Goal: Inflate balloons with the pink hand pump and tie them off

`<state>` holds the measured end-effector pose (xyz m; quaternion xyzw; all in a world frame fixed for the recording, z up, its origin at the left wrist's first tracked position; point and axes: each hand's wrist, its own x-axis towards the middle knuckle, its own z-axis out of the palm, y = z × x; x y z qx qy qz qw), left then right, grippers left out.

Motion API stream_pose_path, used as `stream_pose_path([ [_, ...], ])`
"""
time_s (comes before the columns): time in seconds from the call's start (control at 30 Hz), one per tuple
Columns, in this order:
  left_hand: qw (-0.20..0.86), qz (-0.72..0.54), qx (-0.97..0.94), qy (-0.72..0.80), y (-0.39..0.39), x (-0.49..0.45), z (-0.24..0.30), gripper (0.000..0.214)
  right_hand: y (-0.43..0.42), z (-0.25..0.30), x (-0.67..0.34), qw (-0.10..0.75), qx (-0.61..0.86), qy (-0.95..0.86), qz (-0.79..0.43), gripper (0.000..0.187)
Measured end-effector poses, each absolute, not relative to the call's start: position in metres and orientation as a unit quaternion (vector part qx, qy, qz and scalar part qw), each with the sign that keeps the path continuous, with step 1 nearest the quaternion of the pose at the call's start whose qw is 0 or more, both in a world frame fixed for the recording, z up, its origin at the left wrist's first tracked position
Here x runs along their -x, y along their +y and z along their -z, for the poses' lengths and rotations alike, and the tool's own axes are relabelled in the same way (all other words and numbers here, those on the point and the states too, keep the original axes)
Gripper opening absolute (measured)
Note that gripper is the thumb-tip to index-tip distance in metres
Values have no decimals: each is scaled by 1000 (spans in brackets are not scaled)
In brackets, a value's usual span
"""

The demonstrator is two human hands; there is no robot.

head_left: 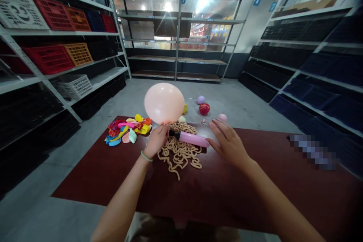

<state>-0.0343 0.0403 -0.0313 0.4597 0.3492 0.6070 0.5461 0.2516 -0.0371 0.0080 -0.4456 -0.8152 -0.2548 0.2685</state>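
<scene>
My left hand pinches the neck of an inflated pale pink balloon, held upright above the dark red table. A pink hand pump with a black nozzle lies on the table, its tip next to the balloon's neck. My right hand hovers open just right of the pump, fingers spread, holding nothing. Under the pump lies a heap of tan rubber bands or strings.
A pile of uninflated coloured balloons lies at the table's far left. Small inflated balloons, purple, red and pink, rest on the floor beyond. Shelving with crates stands left; dark shelves stand right.
</scene>
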Motion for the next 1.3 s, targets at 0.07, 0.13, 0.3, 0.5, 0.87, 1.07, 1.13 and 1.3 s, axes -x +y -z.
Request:
stream_pose_path([
  [0.07, 588, -529, -495, 360, 37, 32, 25, 31, -39, -26, -238, 253, 419, -830, 267, 77],
  [0.13, 605, -467, -525, 374, 31, 29, 19, 34, -39, -43, -222, 228, 377, -856, 270, 77],
  [0.3, 593, -394, -595, 373, 17, 24, 14, 36, -24, -69, -182, 155, 310, -910, 227, 71],
  [0.5, 575, -377, -621, 377, 8, 29, 4, 39, 3, -65, -164, 119, 284, -927, 216, 69],
  [0.87, 430, -368, -730, 383, 5, 48, -15, 38, 12, -58, -152, 113, 306, -913, 246, 43],
  [1.07, 466, -380, -696, 393, 1, 56, -19, 40, 7, -55, -153, 154, 324, -905, 229, 27],
  [1.13, 475, -375, -692, 394, -1, 57, -18, 41, 5, -53, -152, 159, 325, -904, 229, 24],
  [1.3, 470, -361, -694, 410, -2, 54, -18, 45, -1, -52, -146, 165, 319, -902, 240, 19],
])
